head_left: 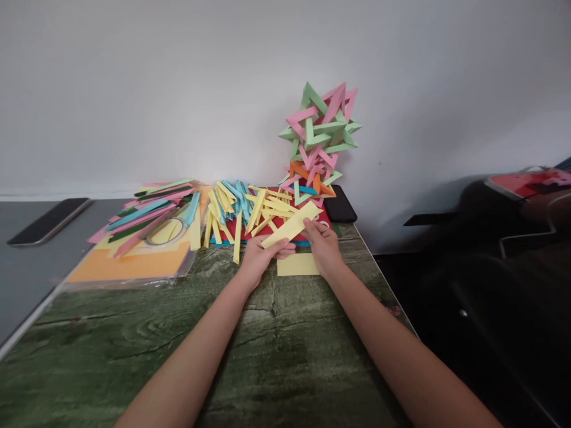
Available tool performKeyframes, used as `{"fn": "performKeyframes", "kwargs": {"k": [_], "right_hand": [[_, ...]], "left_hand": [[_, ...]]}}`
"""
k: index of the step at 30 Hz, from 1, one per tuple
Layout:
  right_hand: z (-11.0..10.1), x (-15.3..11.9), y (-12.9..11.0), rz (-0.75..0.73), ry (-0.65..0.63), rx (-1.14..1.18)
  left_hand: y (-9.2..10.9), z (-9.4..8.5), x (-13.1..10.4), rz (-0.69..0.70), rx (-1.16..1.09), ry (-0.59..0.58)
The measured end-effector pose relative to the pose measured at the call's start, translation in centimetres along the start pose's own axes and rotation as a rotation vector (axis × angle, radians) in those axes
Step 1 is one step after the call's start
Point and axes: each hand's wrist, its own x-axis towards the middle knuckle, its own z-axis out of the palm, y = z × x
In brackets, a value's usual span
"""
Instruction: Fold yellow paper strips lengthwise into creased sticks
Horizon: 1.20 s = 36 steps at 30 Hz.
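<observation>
A pale yellow paper strip (292, 226) is held up slantwise between my two hands, its right end higher than its left. My left hand (264, 254) grips the lower left end, thumb on top. The right end is pinched by the fingers of my right hand (322, 242). Beneath my hands, another yellow paper piece (298, 265) lies flat on the green wood-patterned table (267, 356), partly covered by my right hand. Just beyond are many folded yellow strips (272, 208) and blue strips (241, 199), on a red sheet.
Stacked paper star models (321, 131) stand at the back, beside a black phone (339, 205). Coloured strips (151, 208) and a round ring lie on an orange paper pack (134, 264) at left. Another phone (51, 221) rests on the grey surface. The table's right edge (392, 291) borders a dark area.
</observation>
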Motion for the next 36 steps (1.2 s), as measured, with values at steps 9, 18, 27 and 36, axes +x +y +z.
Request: {"fn": "performKeyframes", "kwargs": {"k": [9, 18, 27, 36], "right_hand": [[-0.21, 0.24, -0.20, 0.023, 0.018, 0.122], [-0.44, 0.70, -0.31, 0.065, 0.062, 0.277], [-0.50, 0.69, -0.44, 0.047, 0.061, 0.297], [-0.86, 1.00, -0.23, 0.048, 0.109, 0.326]], "left_hand": [[-0.04, -0.05, -0.06, 0.022, 0.053, -0.040], [0.06, -0.08, -0.11, 0.012, 0.058, -0.062], [0.08, -0.16, -0.07, 0.026, 0.079, -0.084], [0.19, -0.03, -0.27, 0.030, 0.062, -0.081]]}}
